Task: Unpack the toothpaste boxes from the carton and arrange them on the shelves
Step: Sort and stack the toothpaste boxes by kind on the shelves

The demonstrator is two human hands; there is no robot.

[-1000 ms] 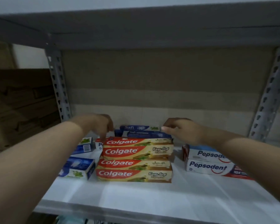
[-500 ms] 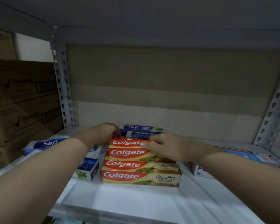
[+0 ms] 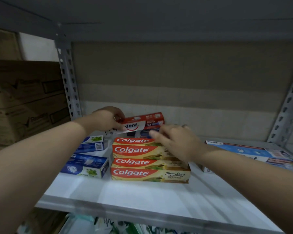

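pepsodent box [image 3: 143, 123] sat at the back of the shelf [image 3: 142, 200] behind the colgate stack [image 3: 142, 159], its long axis running left to right, with the left hand [image 3: 105, 119] pinching its left end between curled fingers and thumb. right hand [image 3: 174, 141] lay over the stack's right half, fingers loosely spread and reaching toward the box's near right corner, seemingly just short of touching it, though blur made that uncertain. judging by this, the left hand was nearer and carried the box.
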